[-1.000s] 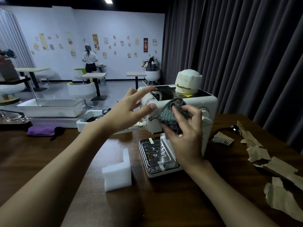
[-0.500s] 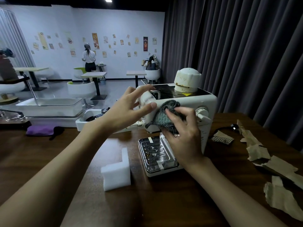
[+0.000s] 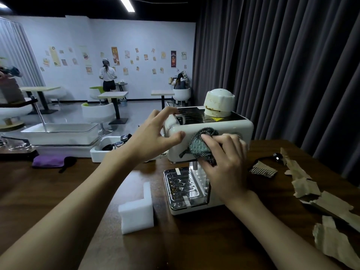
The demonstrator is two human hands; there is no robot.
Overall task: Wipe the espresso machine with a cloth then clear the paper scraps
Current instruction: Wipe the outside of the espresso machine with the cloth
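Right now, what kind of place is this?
Likely a café, or a mock-up of one: an espresso machine on a wooden table, small tables with white tub chairs behind it, and food and drink posters across the far wall.

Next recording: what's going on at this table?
A person is wiping the white espresso machine. The right hand presses a dark bunched cloth against its front panel, fingers curled over it. The left hand steadies the machine's upper left corner with spread fingers. Torn brown paper scraps lie on the table to the machine's right, not yet cleared. A white foam block stands to its left.
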